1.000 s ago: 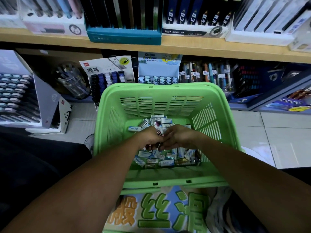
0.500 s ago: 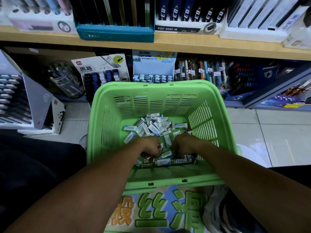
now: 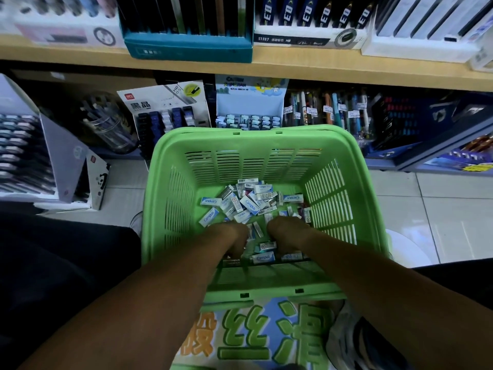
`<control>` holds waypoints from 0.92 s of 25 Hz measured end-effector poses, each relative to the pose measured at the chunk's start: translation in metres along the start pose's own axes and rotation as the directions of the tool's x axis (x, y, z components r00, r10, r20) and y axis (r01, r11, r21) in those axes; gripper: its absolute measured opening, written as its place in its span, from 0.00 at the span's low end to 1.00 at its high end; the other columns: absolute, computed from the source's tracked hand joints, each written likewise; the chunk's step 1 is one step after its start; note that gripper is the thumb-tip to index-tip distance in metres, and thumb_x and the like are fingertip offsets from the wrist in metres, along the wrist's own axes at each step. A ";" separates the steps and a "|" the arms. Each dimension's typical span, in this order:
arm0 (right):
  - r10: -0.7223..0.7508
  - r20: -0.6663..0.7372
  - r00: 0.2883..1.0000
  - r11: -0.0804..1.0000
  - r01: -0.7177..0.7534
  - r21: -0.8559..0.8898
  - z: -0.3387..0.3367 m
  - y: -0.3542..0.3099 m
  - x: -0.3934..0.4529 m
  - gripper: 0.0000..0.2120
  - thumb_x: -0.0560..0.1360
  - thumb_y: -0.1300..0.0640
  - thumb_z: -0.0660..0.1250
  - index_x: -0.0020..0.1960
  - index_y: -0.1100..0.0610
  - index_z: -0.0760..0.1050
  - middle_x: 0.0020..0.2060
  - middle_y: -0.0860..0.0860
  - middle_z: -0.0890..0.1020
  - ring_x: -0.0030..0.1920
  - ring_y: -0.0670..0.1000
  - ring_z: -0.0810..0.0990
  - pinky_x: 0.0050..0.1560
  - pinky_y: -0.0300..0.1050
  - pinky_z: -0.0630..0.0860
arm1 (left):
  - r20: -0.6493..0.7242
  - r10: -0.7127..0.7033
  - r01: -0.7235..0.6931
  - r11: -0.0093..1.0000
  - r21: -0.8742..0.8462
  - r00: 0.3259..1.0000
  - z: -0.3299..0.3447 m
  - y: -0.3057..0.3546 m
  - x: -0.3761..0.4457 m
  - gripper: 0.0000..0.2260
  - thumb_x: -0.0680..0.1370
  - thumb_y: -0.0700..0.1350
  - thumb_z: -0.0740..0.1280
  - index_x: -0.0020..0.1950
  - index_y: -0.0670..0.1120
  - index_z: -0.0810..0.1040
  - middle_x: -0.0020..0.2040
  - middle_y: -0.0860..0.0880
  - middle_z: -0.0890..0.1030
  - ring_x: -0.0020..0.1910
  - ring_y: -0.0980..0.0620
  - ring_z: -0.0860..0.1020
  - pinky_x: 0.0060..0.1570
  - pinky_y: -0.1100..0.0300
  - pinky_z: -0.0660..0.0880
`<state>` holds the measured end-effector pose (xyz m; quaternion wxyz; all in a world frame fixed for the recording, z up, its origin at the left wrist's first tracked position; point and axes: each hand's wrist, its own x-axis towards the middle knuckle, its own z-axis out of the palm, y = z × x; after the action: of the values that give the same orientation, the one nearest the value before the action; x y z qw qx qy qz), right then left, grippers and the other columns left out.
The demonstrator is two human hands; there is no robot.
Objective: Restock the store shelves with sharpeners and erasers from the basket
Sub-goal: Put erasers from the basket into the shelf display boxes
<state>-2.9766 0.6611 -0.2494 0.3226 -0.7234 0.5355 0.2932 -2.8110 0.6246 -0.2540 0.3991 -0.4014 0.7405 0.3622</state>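
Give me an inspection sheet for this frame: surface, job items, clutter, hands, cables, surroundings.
Surface: pale tiled floor; green basket in front of the shelf.
Job's things: small boxed erasers piled loose in the basket.
Clutter: printed bag under the basket's near edge.
Hands: left hand and right hand down in the pile; grip hidden.
Cables: nothing seen.
Surroundings: wooden shelf of pen boxes; eraser display below.

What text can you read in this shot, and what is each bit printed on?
"Campus": small eraser boxes in the green basket.
"S1357" and "HB": white pencil-lead box on the upper shelf.
"黑晶": white display card behind the basket.
"丝": green characters on the printed bag below the basket; the others are cut off.
Pen price tags: too small to read.
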 end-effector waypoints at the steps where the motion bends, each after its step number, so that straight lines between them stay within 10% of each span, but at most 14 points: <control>1: 0.002 -0.008 1.000 1.000 -0.002 -0.009 0.001 0.001 0.001 0.23 0.68 0.55 0.80 0.58 0.56 0.75 0.57 0.55 0.78 0.56 0.58 0.79 0.55 0.51 0.76 | -0.004 -0.002 0.002 1.000 0.023 1.000 0.001 -0.001 0.001 0.15 0.75 0.38 0.70 0.60 0.40 0.74 0.54 0.42 0.80 0.49 0.44 0.81 0.51 0.49 0.81; 6: -0.033 -0.003 0.999 0.997 0.033 -0.066 0.005 -0.005 -0.001 0.19 0.72 0.57 0.74 0.61 0.56 0.75 0.58 0.57 0.78 0.57 0.59 0.79 0.57 0.52 0.77 | -0.014 -0.010 0.010 1.000 0.010 1.000 -0.005 -0.001 0.002 0.07 0.74 0.39 0.71 0.42 0.44 0.73 0.47 0.43 0.81 0.45 0.45 0.82 0.47 0.52 0.81; 23: -0.133 0.099 0.986 0.936 0.092 0.341 0.005 0.006 0.007 0.10 0.68 0.54 0.80 0.43 0.60 0.84 0.41 0.56 0.84 0.44 0.55 0.83 0.50 0.49 0.81 | -0.022 -0.021 0.013 0.944 -0.329 1.000 -0.016 -0.012 -0.011 0.06 0.75 0.36 0.71 0.51 0.37 0.79 0.41 0.41 0.82 0.29 0.49 0.77 0.28 0.61 0.73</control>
<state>-2.9808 0.6597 -0.2593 0.4889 -0.6684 0.5147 0.2221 -2.8009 0.6089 -0.2396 0.3202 -0.4734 0.6713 0.4720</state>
